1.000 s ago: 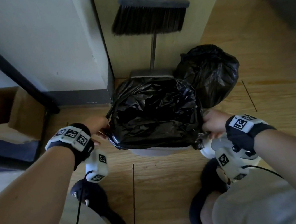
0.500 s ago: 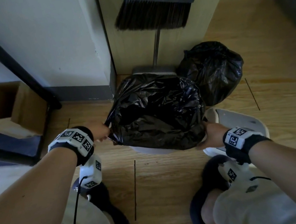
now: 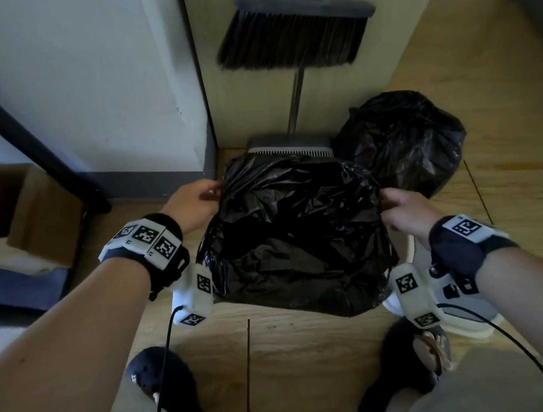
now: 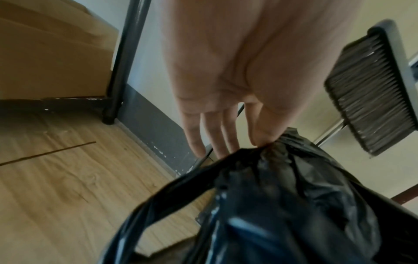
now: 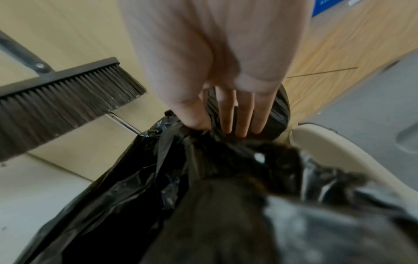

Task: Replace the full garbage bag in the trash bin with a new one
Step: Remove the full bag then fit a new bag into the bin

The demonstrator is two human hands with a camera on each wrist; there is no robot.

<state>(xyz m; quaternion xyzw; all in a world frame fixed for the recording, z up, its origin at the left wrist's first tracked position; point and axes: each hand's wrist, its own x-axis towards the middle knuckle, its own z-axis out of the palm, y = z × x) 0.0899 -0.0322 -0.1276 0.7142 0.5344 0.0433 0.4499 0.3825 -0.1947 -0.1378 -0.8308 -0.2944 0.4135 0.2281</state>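
Your left hand point(image 3: 190, 204) pinches the far-left edge of the new black garbage bag point(image 3: 296, 237), thumb and forefinger on the plastic, the other fingers point(image 4: 213, 135) straight and loose. Your right hand point(image 3: 405, 212) pinches the far-right edge the same way, its three free fingers point(image 5: 243, 114) straight. The bag's mouth is stretched open between both hands and drapes over the trash bin, which it almost fully hides. The full, tied garbage bag point(image 3: 403, 143) sits on the wood floor point(image 3: 300, 357) just beyond your right hand. A white bin lid point(image 3: 464, 318) lies on the floor under your right wrist. A broom point(image 3: 292, 37) and dustpan point(image 3: 290, 146) stand against the wall behind the bin. A cardboard box point(image 3: 19, 218) sits far left.
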